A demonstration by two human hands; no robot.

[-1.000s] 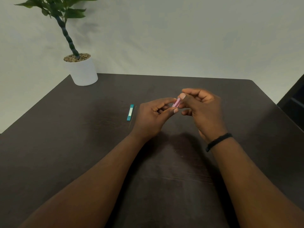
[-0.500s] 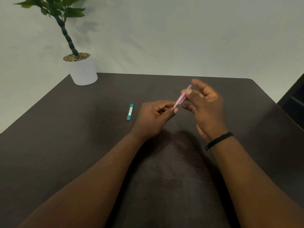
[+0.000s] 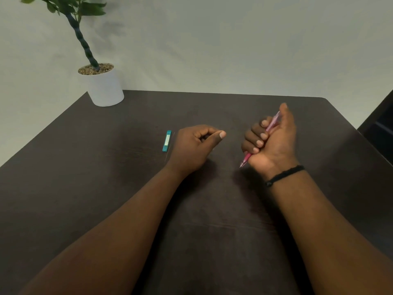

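My right hand [image 3: 271, 141] has the pink mechanical pencil [image 3: 272, 122] wrapped in a full fist, with four fingers curled over the barrel, the thumb standing up by its top end, and the palm turned toward me. I judge this grip is for working the pencil rather than writing. The thumb sits where it could press the button end, and the tip pokes out below the heel of the hand, angled down and toward my left, off the table [image 3: 85, 171] as far as I can tell. My left hand [image 3: 194, 146] sits low over the table, apart from the pencil, its fingers tucked loosely under and the thumb laid out straight toward the right. Nothing shows in it, and I cannot tell whether something as thin as a lead is pinched inside the curl. Just beside that hand's outer edge lies the teal lead case [image 3: 167, 141], flat on the table with its long side running away from me. I take it to be placed there for an easy reach. So the pencil is wholly in the right hand, with a bare stretch of table between its tip and my left thumb. The white plant pot [image 3: 105, 90] stands at the far left corner, well apart.
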